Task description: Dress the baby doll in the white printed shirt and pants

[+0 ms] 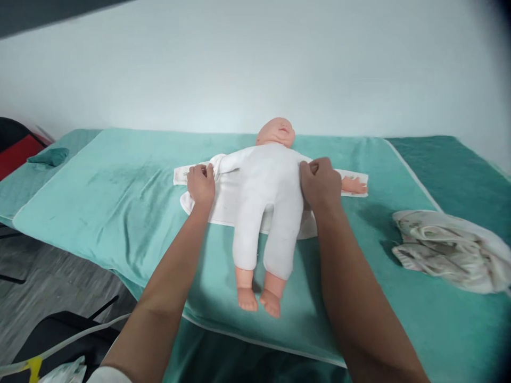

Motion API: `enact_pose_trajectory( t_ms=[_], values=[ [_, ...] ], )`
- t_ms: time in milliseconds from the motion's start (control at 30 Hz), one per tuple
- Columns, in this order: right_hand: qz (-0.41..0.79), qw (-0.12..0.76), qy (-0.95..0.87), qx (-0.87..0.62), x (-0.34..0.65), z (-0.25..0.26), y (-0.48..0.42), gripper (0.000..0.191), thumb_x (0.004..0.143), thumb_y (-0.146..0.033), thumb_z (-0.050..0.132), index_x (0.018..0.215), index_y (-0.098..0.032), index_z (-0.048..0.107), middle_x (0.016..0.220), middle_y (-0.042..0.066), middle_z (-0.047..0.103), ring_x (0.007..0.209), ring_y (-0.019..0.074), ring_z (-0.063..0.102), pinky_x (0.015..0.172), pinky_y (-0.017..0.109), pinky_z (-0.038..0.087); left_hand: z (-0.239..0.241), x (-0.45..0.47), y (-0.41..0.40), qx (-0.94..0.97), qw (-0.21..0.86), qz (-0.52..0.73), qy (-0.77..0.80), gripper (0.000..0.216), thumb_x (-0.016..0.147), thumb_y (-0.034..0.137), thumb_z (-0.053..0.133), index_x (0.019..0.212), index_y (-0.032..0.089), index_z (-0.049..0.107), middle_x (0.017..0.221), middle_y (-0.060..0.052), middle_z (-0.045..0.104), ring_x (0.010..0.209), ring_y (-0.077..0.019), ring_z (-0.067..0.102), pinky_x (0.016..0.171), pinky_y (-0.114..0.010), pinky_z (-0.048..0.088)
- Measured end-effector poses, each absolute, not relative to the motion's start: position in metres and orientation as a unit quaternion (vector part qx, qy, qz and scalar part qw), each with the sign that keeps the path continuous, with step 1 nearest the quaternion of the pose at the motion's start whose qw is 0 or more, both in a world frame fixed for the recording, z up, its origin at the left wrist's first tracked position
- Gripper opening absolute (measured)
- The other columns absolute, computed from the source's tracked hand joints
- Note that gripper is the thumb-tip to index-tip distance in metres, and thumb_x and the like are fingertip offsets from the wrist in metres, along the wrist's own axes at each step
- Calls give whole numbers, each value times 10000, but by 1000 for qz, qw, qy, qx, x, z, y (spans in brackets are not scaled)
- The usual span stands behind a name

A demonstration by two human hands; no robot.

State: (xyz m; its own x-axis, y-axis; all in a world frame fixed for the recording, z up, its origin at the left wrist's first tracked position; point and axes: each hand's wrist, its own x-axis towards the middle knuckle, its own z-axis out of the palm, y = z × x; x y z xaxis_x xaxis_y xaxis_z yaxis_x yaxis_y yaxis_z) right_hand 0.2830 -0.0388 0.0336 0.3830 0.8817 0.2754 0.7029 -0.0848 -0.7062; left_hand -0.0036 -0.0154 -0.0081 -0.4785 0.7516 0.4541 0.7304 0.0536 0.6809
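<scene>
The doll (268, 197) is lying face up in the middle of the teal mat (120, 186), head toward the wall, with a white garment (223, 205) spread flat beneath it. The person's left hand (200, 184) is curling its fingers and pinching the garment where it is covering the doll's arm on that side. The right hand (321, 183) is bunching its fingers together and pinching the fabric at the doll's other flank, just beside the bare doll hand (353, 185). If the two hands are tugging unevenly, the thin cloth is likely to slip out of one pinch. The light doll could also slide or roll toward the stronger pull, rucking the garment under its back. A crumpled cloth (447, 250) is lying well apart to the right.
</scene>
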Motion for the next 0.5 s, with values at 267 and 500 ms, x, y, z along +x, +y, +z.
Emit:
enact_pose_trajectory(
  t_ms=[267, 500],
  values=[
    [213, 436, -516, -706, 279, 31, -39, 235, 891, -486, 571, 862, -257, 528, 863, 59, 698, 850, 247, 610, 782, 370, 429, -7, 0, -16, 600, 0, 419, 682, 120, 988, 322, 537, 922, 241, 595, 1029, -88, 657, 1031, -263, 589, 878, -371, 439],
    [261, 484, -564, -616, 265, 31, -39, 261, 871, -509, 598, 888, -253, 551, 690, -40, 553, 688, 177, 521, 720, 330, 401, 3, 7, -18, 609, 55, 477, 631, 148, 1032, 327, 438, 938, 245, 517, 930, -42, 618, 881, -210, 565, 819, -332, 416]
  ],
)
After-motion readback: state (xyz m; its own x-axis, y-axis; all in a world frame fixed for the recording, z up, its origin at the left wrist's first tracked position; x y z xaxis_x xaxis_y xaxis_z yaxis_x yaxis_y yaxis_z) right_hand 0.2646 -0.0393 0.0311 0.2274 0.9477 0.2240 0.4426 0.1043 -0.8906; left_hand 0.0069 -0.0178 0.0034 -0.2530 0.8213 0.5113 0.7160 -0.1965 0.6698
